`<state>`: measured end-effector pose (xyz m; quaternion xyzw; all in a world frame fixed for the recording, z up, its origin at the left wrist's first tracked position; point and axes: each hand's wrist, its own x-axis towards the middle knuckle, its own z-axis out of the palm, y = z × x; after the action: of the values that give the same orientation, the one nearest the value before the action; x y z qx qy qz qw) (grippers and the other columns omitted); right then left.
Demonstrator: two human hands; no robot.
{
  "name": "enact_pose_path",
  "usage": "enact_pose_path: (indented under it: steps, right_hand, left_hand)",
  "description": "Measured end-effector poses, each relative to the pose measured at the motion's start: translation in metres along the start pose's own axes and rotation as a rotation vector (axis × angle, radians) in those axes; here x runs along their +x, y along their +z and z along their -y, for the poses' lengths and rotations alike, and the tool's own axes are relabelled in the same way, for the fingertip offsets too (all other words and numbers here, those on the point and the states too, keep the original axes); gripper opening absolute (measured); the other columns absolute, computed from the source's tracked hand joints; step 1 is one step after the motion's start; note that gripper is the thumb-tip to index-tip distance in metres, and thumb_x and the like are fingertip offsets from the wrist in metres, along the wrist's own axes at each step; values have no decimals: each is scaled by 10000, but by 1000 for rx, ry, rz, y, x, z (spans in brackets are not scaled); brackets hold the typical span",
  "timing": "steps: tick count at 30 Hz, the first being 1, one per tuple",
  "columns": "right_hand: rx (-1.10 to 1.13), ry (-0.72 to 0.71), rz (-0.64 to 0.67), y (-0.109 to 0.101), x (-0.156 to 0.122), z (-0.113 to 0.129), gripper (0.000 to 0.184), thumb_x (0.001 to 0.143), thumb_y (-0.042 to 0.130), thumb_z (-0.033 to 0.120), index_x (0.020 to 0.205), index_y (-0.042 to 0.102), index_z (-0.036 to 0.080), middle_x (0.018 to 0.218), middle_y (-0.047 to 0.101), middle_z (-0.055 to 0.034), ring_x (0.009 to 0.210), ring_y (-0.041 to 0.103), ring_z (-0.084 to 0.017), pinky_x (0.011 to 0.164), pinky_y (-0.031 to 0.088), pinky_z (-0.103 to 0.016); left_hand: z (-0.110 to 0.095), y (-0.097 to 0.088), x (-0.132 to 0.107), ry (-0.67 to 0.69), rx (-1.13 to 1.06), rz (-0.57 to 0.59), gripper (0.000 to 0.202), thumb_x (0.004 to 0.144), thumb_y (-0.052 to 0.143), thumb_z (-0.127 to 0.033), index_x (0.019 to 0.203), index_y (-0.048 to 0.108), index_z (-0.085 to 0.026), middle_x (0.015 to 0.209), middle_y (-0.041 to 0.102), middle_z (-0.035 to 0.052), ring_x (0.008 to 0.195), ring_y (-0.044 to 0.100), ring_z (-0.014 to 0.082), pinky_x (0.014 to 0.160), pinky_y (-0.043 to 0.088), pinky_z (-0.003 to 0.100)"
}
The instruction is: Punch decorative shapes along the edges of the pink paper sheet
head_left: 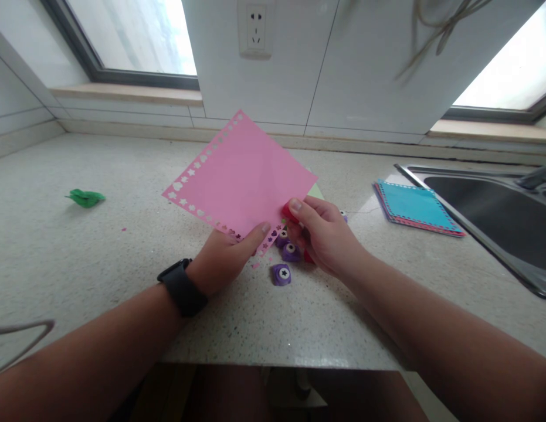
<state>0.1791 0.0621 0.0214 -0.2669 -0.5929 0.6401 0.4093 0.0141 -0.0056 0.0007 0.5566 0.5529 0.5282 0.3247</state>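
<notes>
A pink sheet of paper is held up above the counter, with shapes cut out along three of its edges. My left hand grips its near edge, thumb on top and fingers beneath. At the sheet's right edge, my right hand is closed around a red craft punch, pinched between thumb and fingers. Below the hands lie several purple craft punches with white round buttons. Another red piece shows partly under my right hand. Pale green paper peeks out behind the pink sheet.
At the right, a stack of coloured sheets with punched edges lies beside the steel sink. A green crumpled item rests on the left of the speckled counter. Small pink scraps are scattered near the punches. A wall socket is behind.
</notes>
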Motion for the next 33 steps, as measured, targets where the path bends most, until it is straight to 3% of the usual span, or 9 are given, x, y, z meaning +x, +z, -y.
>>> enact_pose_path:
  steps: [17,21,26,30,33]
  right_hand:
    - [-40,-7,3,1,-2,3,346,889,666,477,722,564,191,517,476,63,414,404,-64,389,278,-217]
    - [20,31,11,-3,-2,8,293,888,648,433,734,573,195,556,519,44,420,451,-82,394,285,-228]
    - [166,83,-33,-17,-2,14,305,855,631,434,681,557,195,550,517,27,420,467,-97,419,308,-238]
    - [202,70,-89,-25,0,20,272,828,633,402,666,553,199,556,510,19,435,466,-107,420,315,-240]
    - [210,80,-153,-30,0,27,253,815,628,406,676,550,209,566,503,15,453,460,-119,419,328,-244]
  left_hand:
    - [-3,1,-3,-102,35,0,253,849,667,-440,974,729,-228,1085,775,68,1103,698,237,1078,498,430]
    - [-4,-1,-3,14,121,16,228,896,611,-406,1001,737,-248,1003,789,53,1102,698,226,1041,524,433]
    - [-12,-8,-4,319,433,25,237,922,552,-314,1064,733,-260,921,787,41,944,729,215,898,581,392]
    - [-10,-12,-4,428,559,-58,168,904,591,-307,931,731,-217,819,758,45,723,701,189,732,571,322]
    - [-5,-16,-2,497,632,-42,184,916,578,-310,845,709,-203,764,727,49,689,665,184,684,537,313]
